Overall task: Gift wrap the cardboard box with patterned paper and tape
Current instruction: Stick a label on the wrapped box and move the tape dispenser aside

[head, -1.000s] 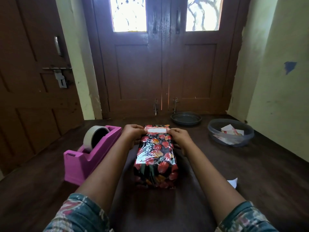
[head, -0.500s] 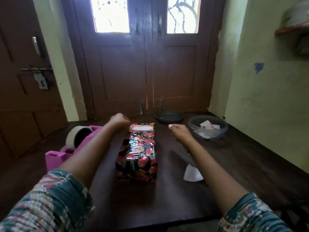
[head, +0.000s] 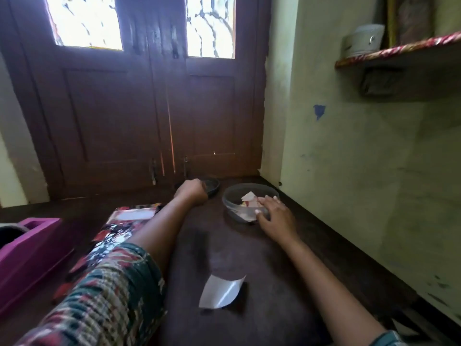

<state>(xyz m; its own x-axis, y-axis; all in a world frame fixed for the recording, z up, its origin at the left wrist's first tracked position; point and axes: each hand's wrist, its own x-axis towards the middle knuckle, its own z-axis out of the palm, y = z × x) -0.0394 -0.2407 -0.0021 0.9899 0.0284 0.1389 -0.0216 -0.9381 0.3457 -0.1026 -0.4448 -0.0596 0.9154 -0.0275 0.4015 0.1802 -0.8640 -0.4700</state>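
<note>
Red-flowered black paper covers the cardboard box [head: 109, 233], which lies flat on the desk [head: 262, 260] at my left. Its far end shows a white patch, and my left forearm crosses above it. The pink tape dispenser [head: 32, 243] sits just beside the box on its left. My left hand [head: 192, 193] is out past the box at a dark shallow dish [head: 213, 187] near the door. Its fingers are curled at the dish's near rim, but I cannot tell whether they grip it. My right hand [head: 274, 216] lies with fingers spread and relaxed on the near rim of a clear bowl [head: 232, 196] holding paper scraps [head: 249, 198]. A curled white slip [head: 220, 292] lies on the desk between my forearms. A shelf [head: 399, 53] on the right wall carries a white container [head: 364, 39].
</note>
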